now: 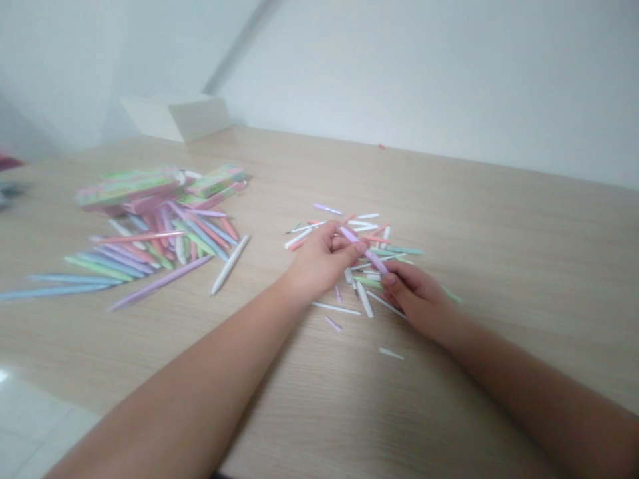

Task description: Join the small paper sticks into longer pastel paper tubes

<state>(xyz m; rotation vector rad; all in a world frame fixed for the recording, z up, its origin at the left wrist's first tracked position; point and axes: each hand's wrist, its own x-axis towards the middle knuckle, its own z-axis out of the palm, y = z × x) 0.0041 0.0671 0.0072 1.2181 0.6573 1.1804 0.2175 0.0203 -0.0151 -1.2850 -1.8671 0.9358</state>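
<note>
The left hand (pixel 319 259) pinches a lilac pen (pixel 364 247) near its top, the right hand (pixel 414 299) seemingly gripping its lower end; it looks light, stiff, and easily held mid-barrel.

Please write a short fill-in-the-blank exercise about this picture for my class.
1. The slender plastic pen barrel held between the person's left hand and right hand is ____ in colour.
2. The large heap of long pastel plastic pens lies on the light wood table, to the person's ____ of both hands.
3. A white rectangular box stands beyond the table, against the pale ____.

Missing words: lilac; left; wall.
</note>
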